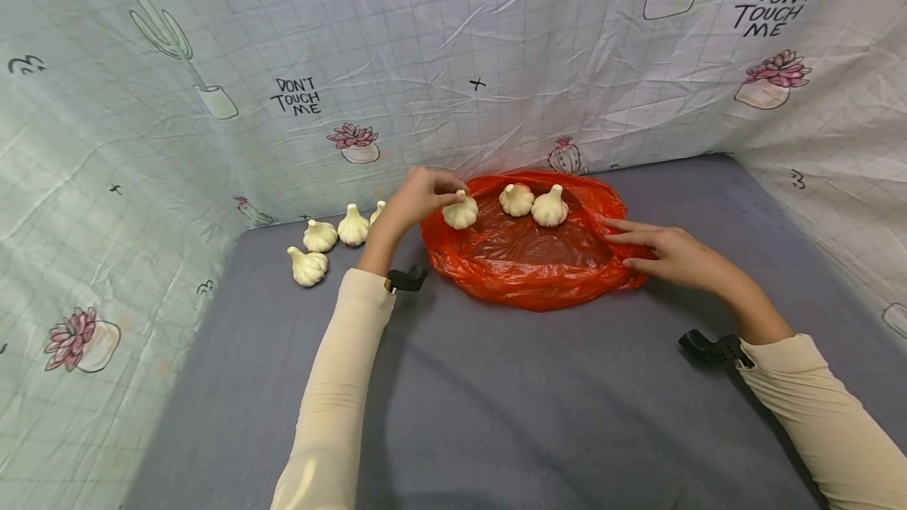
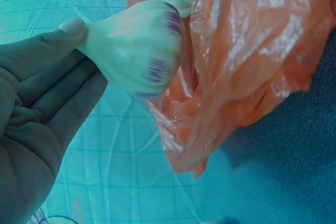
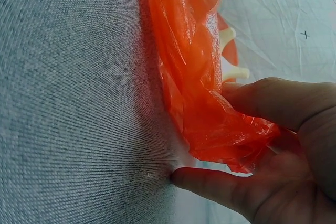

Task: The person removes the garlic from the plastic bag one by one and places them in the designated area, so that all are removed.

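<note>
My left hand (image 1: 421,195) pinches a garlic bulb (image 1: 460,213) by its stem, at the left rim of a red plastic bag (image 1: 520,282). In the left wrist view, purple streaks mark that bulb (image 2: 137,51). Two more garlic bulbs, one pale (image 1: 516,200) and one beside it (image 1: 550,208), sit toward the back of the wide bag mouth. My right hand (image 1: 673,254) holds the bag's right side, fingers extended along the rim. In the right wrist view, bunched red plastic (image 3: 231,135) lies between the thumb and the other fingers, and one fingertip is down at the table.
Several garlic bulbs (image 1: 320,236) lie left of my left forearm on the grey tabletop (image 1: 496,400). A pale printed cloth (image 1: 425,61) hangs behind the table and along both sides.
</note>
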### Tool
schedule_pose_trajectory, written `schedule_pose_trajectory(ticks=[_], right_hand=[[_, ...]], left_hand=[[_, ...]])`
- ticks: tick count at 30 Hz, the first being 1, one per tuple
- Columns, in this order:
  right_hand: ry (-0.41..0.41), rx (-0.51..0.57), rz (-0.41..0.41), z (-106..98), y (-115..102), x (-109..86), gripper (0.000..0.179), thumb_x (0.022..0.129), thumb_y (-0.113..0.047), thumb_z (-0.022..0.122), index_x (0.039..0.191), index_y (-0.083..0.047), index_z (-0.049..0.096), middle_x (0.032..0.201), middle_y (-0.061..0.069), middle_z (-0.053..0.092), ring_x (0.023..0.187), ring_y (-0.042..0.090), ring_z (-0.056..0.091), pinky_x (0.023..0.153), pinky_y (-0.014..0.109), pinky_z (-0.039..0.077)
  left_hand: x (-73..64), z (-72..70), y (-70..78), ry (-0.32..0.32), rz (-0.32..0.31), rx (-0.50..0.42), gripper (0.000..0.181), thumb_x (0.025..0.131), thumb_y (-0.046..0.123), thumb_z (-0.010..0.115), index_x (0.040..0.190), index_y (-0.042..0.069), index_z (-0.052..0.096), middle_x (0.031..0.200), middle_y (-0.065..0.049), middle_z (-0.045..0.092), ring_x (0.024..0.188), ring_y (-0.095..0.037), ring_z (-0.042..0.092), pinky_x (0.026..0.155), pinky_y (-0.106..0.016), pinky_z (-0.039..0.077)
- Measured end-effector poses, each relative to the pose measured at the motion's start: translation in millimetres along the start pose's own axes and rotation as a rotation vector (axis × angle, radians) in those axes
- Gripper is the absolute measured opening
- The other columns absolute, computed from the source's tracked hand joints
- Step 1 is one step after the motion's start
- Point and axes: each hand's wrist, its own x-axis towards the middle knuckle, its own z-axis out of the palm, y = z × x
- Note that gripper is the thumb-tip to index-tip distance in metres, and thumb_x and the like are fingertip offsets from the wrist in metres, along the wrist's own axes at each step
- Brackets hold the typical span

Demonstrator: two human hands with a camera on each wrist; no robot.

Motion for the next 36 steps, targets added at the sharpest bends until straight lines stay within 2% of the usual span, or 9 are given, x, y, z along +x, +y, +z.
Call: schedule_pose_trajectory(ticks=[1,4,6,8,10,13,19,25,36], right_hand=[[-0.001,-0.001,-0.001,0.1,0.0,0.0,0.042,0.094,-0.008,0.073,0.135,-0.004,0.066,0.153,0.017,0.048,0.134,0.042,0.049,0.099,0.055,0.044],[0.01,-0.011,-0.014,0.9,0.9,-0.6,0.041,0.094,-0.008,0.074,0.134,-0.005,0.067,0.152,0.016,0.049,0.133,0.04,0.051,0.099,0.045,0.046],[0.023,-0.022,-0.029,1.9,2.0,-0.8,0.041,0.093,-0.008,0.074,0.133,-0.005,0.068,0.151,0.016,0.051,0.131,0.038,0.053,0.097,0.032,0.046],[0.031,-0.025,-0.034,2.2,2.4,-1.0,0.041,0.093,-0.008,0.074,0.133,-0.005,0.068,0.151,0.016,0.051,0.131,0.037,0.053,0.096,0.024,0.044],[0.032,-0.023,-0.036,2.3,2.6,-0.7,0.04,0.093,-0.008,0.074,0.133,-0.005,0.068,0.151,0.016,0.052,0.13,0.037,0.053,0.096,0.023,0.043],[0.03,-0.024,-0.034,1.7,1.8,-0.8,0.04,0.093,-0.008,0.074,0.133,-0.006,0.068,0.151,0.015,0.052,0.131,0.038,0.053,0.097,0.028,0.045],[0.024,-0.019,-0.026,0.4,0.1,-1.2,0.041,0.093,-0.008,0.074,0.133,-0.005,0.068,0.151,0.016,0.052,0.132,0.039,0.052,0.099,0.035,0.045],[0.002,-0.017,-0.014,0.4,-0.7,-0.5,0.042,0.093,-0.009,0.074,0.134,-0.004,0.067,0.152,0.018,0.05,0.134,0.042,0.05,0.099,0.053,0.044],[-0.002,-0.012,-0.012,0.2,-0.9,0.4,0.041,0.094,-0.01,0.073,0.135,-0.005,0.067,0.152,0.017,0.049,0.133,0.039,0.05,0.097,0.052,0.045]], left_hand=[[-1.5,-1.0,0.3,0.003,-0.002,0.006,0.015,0.095,0.015,0.074,0.105,0.005,0.08,0.102,-0.007,0.077,0.095,-0.018,0.07,0.087,-0.034,0.055],[-6.7,-3.4,0.5,0.019,0.003,0.01,0.015,0.095,0.015,0.074,0.104,0.004,0.079,0.101,-0.008,0.077,0.094,-0.019,0.07,0.087,-0.035,0.055],[-12.0,-4.6,0.4,0.033,-0.004,-0.019,0.016,0.095,0.015,0.074,0.105,0.005,0.079,0.103,-0.008,0.077,0.095,-0.019,0.07,0.087,-0.035,0.055],[-18.2,-5.3,0.1,0.054,-0.017,-0.064,0.016,0.095,0.015,0.074,0.106,0.005,0.079,0.104,-0.008,0.077,0.097,-0.019,0.07,0.088,-0.035,0.054],[-24.6,-5.6,-0.8,0.077,-0.039,-0.113,0.016,0.095,0.016,0.074,0.108,0.006,0.08,0.105,-0.007,0.077,0.099,-0.018,0.07,0.088,-0.035,0.054],[-32.6,-5.7,-2.6,0.097,-0.054,-0.141,0.016,0.094,0.016,0.075,0.108,0.008,0.08,0.105,-0.006,0.077,0.098,-0.017,0.07,0.085,-0.033,0.054],[-44.0,-6.9,-3.8,0.124,-0.041,-0.127,0.016,0.092,0.018,0.078,0.106,0.011,0.081,0.103,-0.004,0.078,0.096,-0.014,0.072,0.083,-0.031,0.056],[-52.2,-10.5,-1.8,0.143,-0.02,-0.111,0.015,0.091,0.018,0.079,0.104,0.011,0.082,0.1,-0.003,0.078,0.093,-0.014,0.073,0.08,-0.03,0.056],[-68.1,-19.7,-1.8,0.143,-0.009,-0.076,0.015,0.092,0.019,0.078,0.105,0.011,0.082,0.101,-0.003,0.078,0.091,-0.014,0.073,0.075,-0.026,0.056]])
